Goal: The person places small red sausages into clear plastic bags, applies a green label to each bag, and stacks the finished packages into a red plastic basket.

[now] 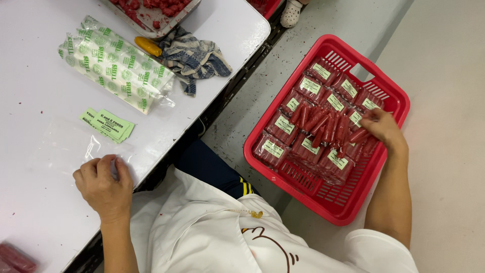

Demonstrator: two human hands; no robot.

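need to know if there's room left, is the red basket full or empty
Mostly full: the red basket holds labelled packs edge to edge, with loose red sticks on top under the right hand.

Table (45, 212) to the person's left, floor to the right. Basket (353, 199) on the floor, right of the table and apart from it. In the basket, sealed labelled packs (273, 149) side by side in rows; loose sticks (323, 124) piled on top of the packs at the middle. Right hand (382, 127) over the basket's far-right part, touching the sticks' end. Left hand (101, 184) on the table's near edge, resting on a flat clear bag (60, 146). Just behind the bag, a small stack of paper labels (108, 125). Behind those, a roll of printed bags (113, 63). Right of the roll, a crumpled cloth (194, 55), with a small oblong thing (148, 46) between them. Tray (161, 28) at the table's far edge, behind the cloth.
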